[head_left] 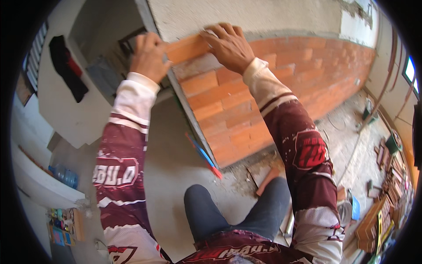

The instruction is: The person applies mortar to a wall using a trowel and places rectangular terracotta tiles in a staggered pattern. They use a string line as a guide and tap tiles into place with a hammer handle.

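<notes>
An orange brick tile [188,48] lies level at the top left corner of a brick-clad wall [239,103], just under the beige plaster. My left hand [149,59] is closed at the tile's left end, its fingers curled by the wall's edge. At the other end my right hand [229,47] grips the tile, fingers bent over its upper side and thumb near its face. A strip of grey mortar shows below the tile. The undersides of my fingers are hidden.
A blue and red tool [204,156] leans at the wall's lower corner. Stacked brick tiles [373,224] lie on the right, near a green bucket [394,141]. Dark clothing [69,69] hangs at the left, with a blue water jug [66,176] below.
</notes>
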The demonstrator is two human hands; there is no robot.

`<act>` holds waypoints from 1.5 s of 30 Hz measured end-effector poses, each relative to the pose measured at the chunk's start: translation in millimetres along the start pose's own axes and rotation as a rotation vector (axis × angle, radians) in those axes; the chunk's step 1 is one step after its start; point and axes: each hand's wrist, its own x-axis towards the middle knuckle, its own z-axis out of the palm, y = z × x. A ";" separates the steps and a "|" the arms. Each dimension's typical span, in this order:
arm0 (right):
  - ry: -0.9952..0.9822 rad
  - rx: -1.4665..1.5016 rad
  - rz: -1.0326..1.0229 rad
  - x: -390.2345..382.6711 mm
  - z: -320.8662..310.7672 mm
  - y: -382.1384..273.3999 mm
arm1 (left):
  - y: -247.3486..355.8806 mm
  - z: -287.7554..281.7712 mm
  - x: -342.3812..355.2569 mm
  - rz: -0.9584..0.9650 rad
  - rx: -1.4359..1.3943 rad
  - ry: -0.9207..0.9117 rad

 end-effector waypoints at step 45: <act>-0.730 0.625 1.298 -359.8 -94.3 -249.9 | 181.8 150.9 -317.2 -0.632 -1.645 -0.452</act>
